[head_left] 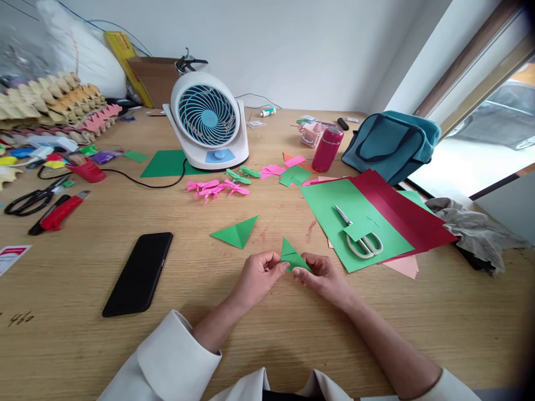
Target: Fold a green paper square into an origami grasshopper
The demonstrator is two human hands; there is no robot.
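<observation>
A small folded piece of green paper [291, 255] is pinched between my two hands above the table. My left hand [264, 274] grips its left side between thumb and fingers. On the lower right edge, my right hand [321, 277] holds it the same way. One corner of the paper points up, and a dark line or slit crosses it. Just beyond my left hand lies a green paper triangle [237, 232] with a crease. Scissors with pale handles [364, 245] rest on green sheets [334, 223] to the right, partly under a small green piece [358, 227].
A black phone [139, 274] lies at left, near a red cutter [64, 211] and black scissors [33, 200]. Pink folded paper figures [213, 189] sit before a white fan [208, 120]. A red flask [328, 149] and teal bag [388, 145] stand at the back right.
</observation>
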